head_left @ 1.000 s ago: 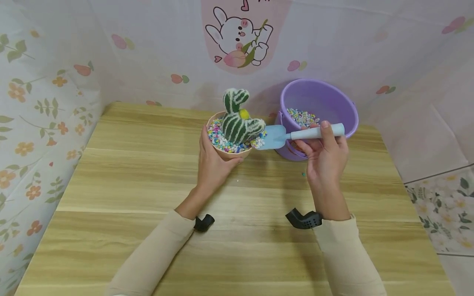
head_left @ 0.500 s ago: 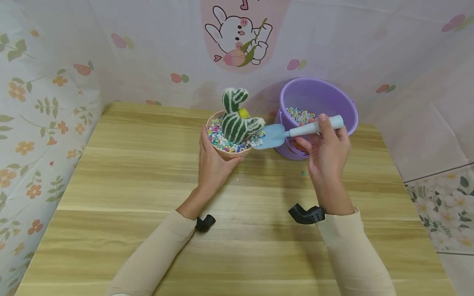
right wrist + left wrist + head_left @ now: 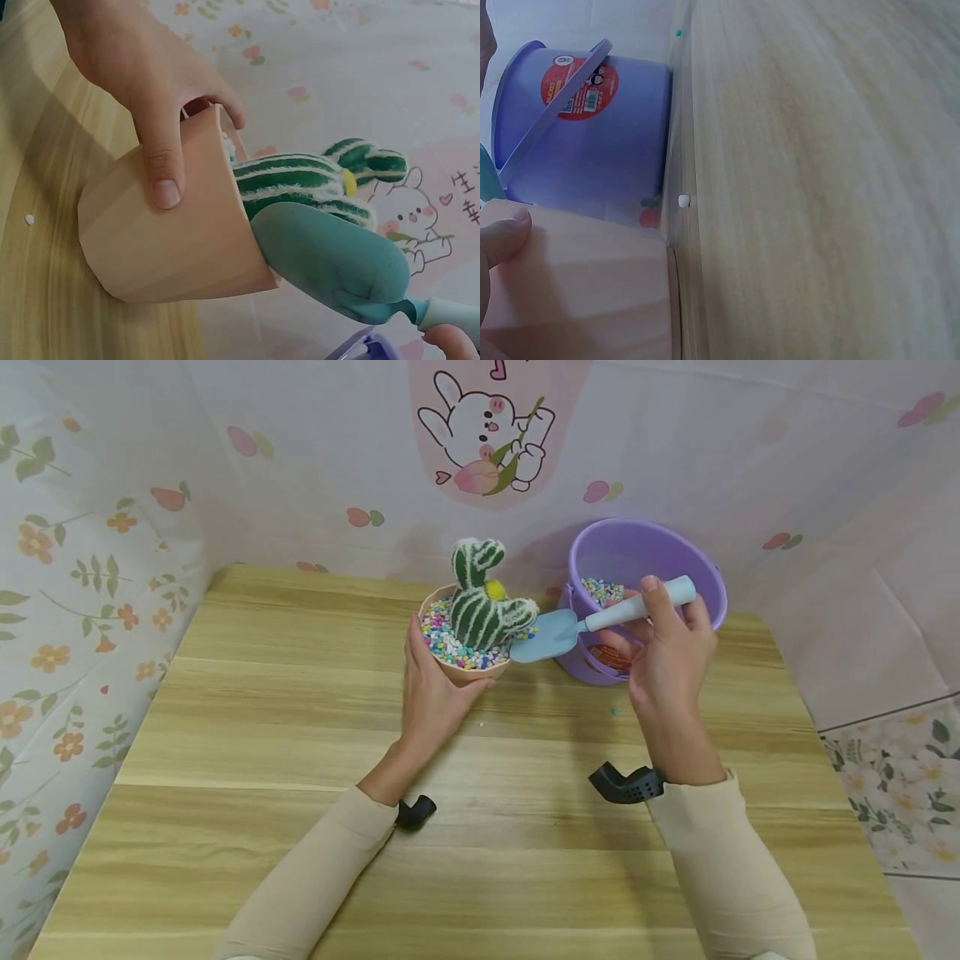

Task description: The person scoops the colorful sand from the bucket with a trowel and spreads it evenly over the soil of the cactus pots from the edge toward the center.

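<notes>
A peach flower pot (image 3: 165,232) stands near the table's back edge, filled with colorful pebbles (image 3: 448,643) around a green toy cactus (image 3: 478,617) that has white fuzzy stripes. My left hand (image 3: 435,693) grips the pot's left and near side, thumb along its wall. In my right hand (image 3: 671,664) is the handle of a light blue trowel (image 3: 545,637), pinched between thumb and fingers. The trowel's blade tilts down at the pot's right rim, its tip against the rim beside the cactus. Few if any pebbles show on the blade.
A purple bucket (image 3: 588,668) with pebbles inside stands just right of the pot, under the trowel handle. Single stray pebbles, one white (image 3: 684,201) and one teal (image 3: 678,33), lie on the wooden table (image 3: 300,735). A printed cloth (image 3: 300,460) hangs behind.
My right hand has raised the trowel's handle and tilted the blade more steeply; the pebbles on the blade have slid into the pot. My left hand has stayed on the pot.
</notes>
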Motion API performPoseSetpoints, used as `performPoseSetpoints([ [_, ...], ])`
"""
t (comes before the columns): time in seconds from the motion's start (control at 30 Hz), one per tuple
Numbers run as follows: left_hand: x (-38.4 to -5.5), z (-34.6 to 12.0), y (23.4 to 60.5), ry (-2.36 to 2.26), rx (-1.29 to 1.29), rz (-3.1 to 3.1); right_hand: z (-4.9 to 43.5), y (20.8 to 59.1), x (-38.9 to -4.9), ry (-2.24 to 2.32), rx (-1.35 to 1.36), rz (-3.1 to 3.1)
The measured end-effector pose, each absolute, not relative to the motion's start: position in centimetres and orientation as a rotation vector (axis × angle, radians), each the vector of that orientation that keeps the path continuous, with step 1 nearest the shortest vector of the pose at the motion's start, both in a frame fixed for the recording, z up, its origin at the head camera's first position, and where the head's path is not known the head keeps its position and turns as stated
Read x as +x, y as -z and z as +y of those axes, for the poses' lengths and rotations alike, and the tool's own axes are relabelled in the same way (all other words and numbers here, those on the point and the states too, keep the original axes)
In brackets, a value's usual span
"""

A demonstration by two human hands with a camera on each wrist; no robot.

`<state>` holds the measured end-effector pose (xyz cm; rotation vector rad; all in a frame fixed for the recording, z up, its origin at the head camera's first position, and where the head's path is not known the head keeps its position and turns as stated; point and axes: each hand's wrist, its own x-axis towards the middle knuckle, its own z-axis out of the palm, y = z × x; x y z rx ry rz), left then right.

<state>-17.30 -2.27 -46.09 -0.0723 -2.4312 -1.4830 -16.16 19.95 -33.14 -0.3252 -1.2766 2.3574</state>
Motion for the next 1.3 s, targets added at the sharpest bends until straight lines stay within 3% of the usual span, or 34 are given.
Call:
performPoseSetpoints([
  [1.3,-17.3,-2.4,46.4,1.412,-0.084,-2.441,19.6,32.9,-17.9,-2.392,-0.310,-1.294],
])
